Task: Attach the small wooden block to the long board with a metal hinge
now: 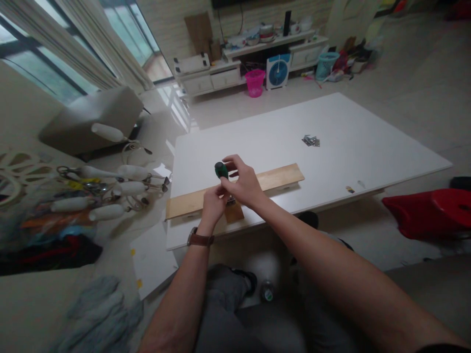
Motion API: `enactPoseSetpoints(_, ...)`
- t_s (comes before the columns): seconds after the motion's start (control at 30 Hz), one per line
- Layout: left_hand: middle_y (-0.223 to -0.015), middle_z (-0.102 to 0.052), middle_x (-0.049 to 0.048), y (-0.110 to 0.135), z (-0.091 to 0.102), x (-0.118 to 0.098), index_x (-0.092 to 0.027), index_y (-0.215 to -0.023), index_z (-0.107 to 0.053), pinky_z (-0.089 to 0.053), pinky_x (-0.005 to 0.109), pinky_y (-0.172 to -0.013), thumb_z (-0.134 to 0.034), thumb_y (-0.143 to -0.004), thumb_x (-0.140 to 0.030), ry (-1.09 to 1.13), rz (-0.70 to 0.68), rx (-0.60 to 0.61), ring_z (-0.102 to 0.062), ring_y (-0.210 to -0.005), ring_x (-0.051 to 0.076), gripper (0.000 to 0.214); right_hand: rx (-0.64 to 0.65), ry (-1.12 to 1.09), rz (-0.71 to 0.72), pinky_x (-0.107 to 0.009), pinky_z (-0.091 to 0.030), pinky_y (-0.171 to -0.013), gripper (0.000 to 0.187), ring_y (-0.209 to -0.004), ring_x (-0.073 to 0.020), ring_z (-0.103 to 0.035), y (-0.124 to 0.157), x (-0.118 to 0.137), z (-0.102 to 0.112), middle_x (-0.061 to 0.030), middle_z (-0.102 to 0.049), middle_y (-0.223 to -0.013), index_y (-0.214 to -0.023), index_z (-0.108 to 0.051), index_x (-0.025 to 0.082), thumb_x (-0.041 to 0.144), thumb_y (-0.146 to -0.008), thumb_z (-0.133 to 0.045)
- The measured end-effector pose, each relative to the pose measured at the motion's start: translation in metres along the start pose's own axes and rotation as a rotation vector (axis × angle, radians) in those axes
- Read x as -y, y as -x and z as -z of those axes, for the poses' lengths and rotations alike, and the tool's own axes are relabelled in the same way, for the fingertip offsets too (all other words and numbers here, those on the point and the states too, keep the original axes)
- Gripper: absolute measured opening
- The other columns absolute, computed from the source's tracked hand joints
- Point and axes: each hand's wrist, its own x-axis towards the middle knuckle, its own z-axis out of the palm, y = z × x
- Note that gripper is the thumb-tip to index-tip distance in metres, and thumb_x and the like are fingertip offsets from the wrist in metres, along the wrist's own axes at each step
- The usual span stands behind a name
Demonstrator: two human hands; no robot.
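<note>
My right hand [243, 181] has its fingers around the green and black handle of a screwdriver [221, 170], which stands roughly upright over a long wooden board [279, 178]. Just below it, my left hand [214, 203], with a watch on the wrist, is closed in a pinch near the lower end of the screwdriver. What its fingertips hold is hidden. A small metal piece [231, 200] shows beside those fingertips, above a short brown wood piece [234, 214]. The board lies along the near left part of a large white panel [239, 142].
Several metal brackets [311, 141] lie in a pile on the panel's far side. Small bits [349, 189] rest near its front edge. A red plastic stool [434, 211] stands at the right, a white chandelier [110, 189] at the left. A bottle [267, 291] is between my feet.
</note>
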Motion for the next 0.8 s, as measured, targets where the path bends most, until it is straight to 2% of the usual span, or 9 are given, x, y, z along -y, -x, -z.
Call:
enactPoseSetpoints(0.23,-0.089,-0.082,0.0109,0.0004,-0.0042,-0.0009,-0.010,-0.081,-0.078,-0.058,0.031,-0.077,-0.069,-0.077,-0.007,-0.087,0.020,-0.117,-0.075,-0.079,0.024,0.011,-0.029,-0.007,0.060,-0.035,-0.059,-0.080,0.044,-0.100,-0.0208,-0.068,-0.0020,-0.0058,-0.0027,-0.0055,-0.067,-0.114,-0.113,-0.054,0.025,0.029,-0.075,-0.076)
enactPoseSetpoints(0.33,-0.088,-0.082,0.0091,0.0004,-0.0075,0.0019,-0.011,-0.083,-0.078,-0.058,0.030,-0.079,-0.070,-0.077,-0.008,-0.057,0.016,-0.115,-0.076,-0.080,0.023,0.010,-0.045,0.012,0.049,-0.035,-0.059,-0.079,0.044,-0.096,-0.0198,-0.067,-0.0021,-0.0071,-0.0027,-0.0038,-0.066,-0.109,-0.112,-0.054,0.025,0.029,-0.075,-0.077)
enactPoseSetpoints(0.57,-0.095,-0.083,0.0075,0.0006,-0.0031,0.0025,-0.013,-0.087,-0.080,-0.060,0.031,-0.082,-0.068,-0.080,-0.009,-0.013,-0.018,-0.009,-0.076,-0.088,0.024,0.014,-0.029,-0.015,0.021,-0.038,-0.058,-0.087,0.037,-0.099,-0.0199,-0.071,0.0007,0.0007,0.0010,-0.0013,-0.073,-0.103,-0.113,-0.053,0.027,0.019,-0.077,-0.062)
enactPoseSetpoints(0.7,-0.090,-0.083,0.0099,0.0014,-0.0038,-0.0002,-0.011,-0.080,-0.080,-0.059,0.030,-0.079,-0.069,-0.079,-0.005,-0.045,-0.017,-0.069,-0.076,-0.081,0.024,0.013,-0.011,0.000,0.024,-0.037,-0.059,-0.084,0.042,-0.102,-0.0214,-0.069,0.0003,-0.0002,-0.0012,-0.0039,-0.071,-0.111,-0.113,-0.054,0.026,0.024,-0.074,-0.071)
enactPoseSetpoints(0.8,-0.086,-0.082,0.0108,0.0010,-0.0061,0.0030,-0.009,-0.081,-0.080,-0.057,0.029,-0.074,-0.070,-0.079,-0.004,-0.029,-0.010,-0.094,-0.076,-0.078,0.024,0.011,-0.039,0.028,0.018,-0.037,-0.058,-0.079,0.046,-0.099,-0.0217,-0.067,-0.0004,-0.0032,-0.0038,-0.0037,-0.068,-0.108,-0.111,-0.055,0.025,0.030,-0.072,-0.078)
